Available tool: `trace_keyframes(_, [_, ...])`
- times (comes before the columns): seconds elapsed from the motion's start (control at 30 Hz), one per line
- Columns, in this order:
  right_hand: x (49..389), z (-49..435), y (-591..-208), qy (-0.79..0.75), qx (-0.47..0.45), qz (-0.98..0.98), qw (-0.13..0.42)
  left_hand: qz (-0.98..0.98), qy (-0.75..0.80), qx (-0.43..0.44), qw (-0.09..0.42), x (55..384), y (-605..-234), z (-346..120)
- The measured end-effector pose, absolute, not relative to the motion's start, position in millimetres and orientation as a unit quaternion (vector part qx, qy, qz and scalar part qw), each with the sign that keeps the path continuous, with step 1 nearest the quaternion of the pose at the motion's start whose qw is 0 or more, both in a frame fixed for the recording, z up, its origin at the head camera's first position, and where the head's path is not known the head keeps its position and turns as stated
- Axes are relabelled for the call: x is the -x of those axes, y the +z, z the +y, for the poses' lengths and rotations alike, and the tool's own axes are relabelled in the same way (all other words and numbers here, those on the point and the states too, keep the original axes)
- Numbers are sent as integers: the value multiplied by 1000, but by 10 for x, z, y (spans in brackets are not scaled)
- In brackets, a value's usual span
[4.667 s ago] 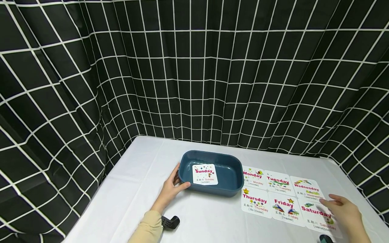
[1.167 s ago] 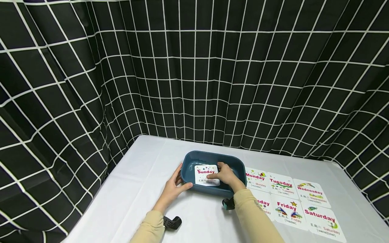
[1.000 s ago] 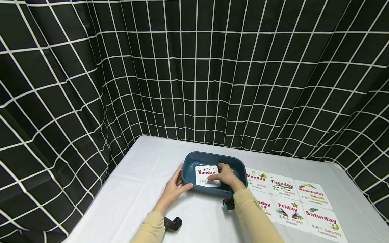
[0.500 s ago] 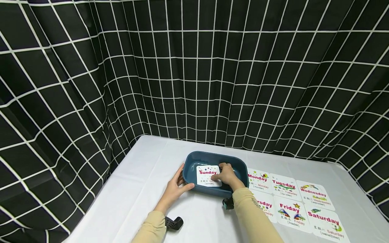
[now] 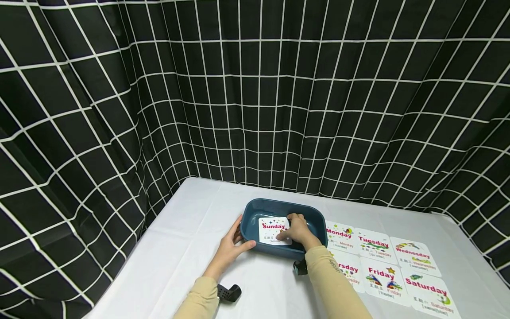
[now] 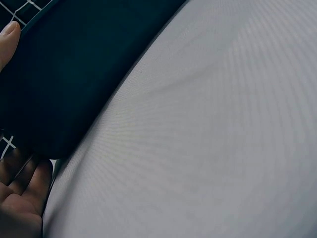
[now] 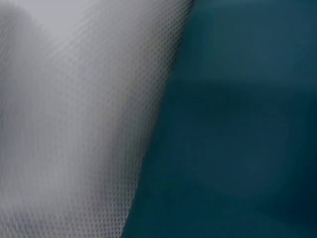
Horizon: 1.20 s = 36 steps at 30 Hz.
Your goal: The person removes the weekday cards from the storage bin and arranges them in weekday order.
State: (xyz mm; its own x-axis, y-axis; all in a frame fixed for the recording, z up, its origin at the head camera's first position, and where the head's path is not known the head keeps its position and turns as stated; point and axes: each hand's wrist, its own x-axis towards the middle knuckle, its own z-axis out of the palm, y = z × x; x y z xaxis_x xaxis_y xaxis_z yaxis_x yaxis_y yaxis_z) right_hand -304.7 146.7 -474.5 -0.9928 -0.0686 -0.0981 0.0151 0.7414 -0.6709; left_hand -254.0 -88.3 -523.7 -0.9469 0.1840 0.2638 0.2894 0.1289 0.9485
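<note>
A dark blue basin [image 5: 256, 204] stands on the white table, with a "Sunday" card [image 5: 268, 228] lying inside it. My left hand [image 5: 227, 251] grips the basin's left end, thumb on the near rim and fingers along the outer side. The left wrist view shows fingers [image 6: 37, 186] at that end. My right hand [image 5: 298, 231] reaches into the basin. Its thumb touches the Sunday card's face and its fingers are at the card's right edge. Whether they pinch the card cannot be seen. The right wrist view holds only cloth and the basin's blue wall [image 7: 237, 129].
Right of the basin lie weekday cards in two rows: Monday [image 5: 339, 234], Tuesday [image 5: 373, 244] and Wednesday [image 5: 414, 251] behind, Thursday [image 5: 349, 268], Friday [image 5: 381, 274] and Saturday [image 5: 425, 289] in front. My right sleeve partly covers Thursday. A black grid curtain [image 5: 255, 106] hangs behind.
My right hand has moved from the Saturday card into the basin and onto the Sunday card. Lately its thumb has slid slightly down the card. My left hand stays on the basin.
</note>
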Motion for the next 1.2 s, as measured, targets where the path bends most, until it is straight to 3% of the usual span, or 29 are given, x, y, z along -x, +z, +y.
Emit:
trace_keyframes(0.5, [3016, 1503, -4706, -348, 20, 933, 84, -726, -665, 175, 20, 2394, -4945, -871])
trace_keyframes(1.0, [3014, 1487, -4692, -375, 9, 925, 58, -742, -650, 160, 40, 2538, -5207, -881])
trace_keyframes(1.2, [3008, 1484, -4690, -389, 8, 918, 78, -741, -650, 164, 42, 2534, -5229, -885])
